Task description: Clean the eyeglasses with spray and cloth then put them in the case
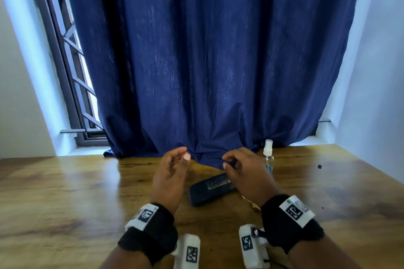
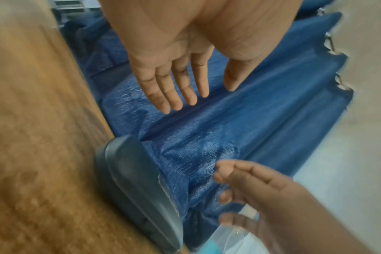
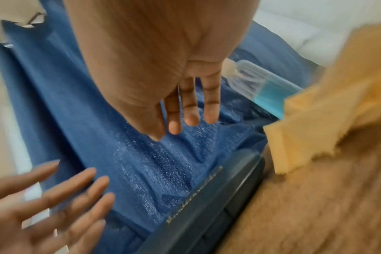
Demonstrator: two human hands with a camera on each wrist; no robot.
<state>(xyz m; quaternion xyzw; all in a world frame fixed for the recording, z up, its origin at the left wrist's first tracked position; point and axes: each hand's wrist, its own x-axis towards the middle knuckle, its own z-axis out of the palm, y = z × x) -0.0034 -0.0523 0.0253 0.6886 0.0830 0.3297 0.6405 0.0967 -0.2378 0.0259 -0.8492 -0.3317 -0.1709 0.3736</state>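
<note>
While both hands hovered above the wooden table (image 1: 65,192), the head view showed the left hand (image 1: 172,170) and right hand (image 1: 244,170) apart, fingers loosely curled, holding nothing. A dark, closed eyeglass case (image 1: 209,190) lay on the table between them, below a blue curtain (image 1: 207,61). A clear spray bottle (image 1: 268,157) stood upright just beyond the right hand. A scrap of yellow cloth (image 1: 251,203) peeked out under the right wrist.

From the left wrist, the left hand (image 2: 185,68) had straight, spread fingers; the case (image 2: 137,189) sat below, blurred.

From the right wrist, the right hand (image 3: 163,77) was likewise relaxed and empty, with the cloth (image 3: 315,120) beside the case (image 3: 207,206) and the bottle (image 3: 261,86) behind it.

No eyeglasses were visible; they were probably inside the case. It looked rigid and light, best held by its long sides. Motion blur softened both wrist views.
</note>
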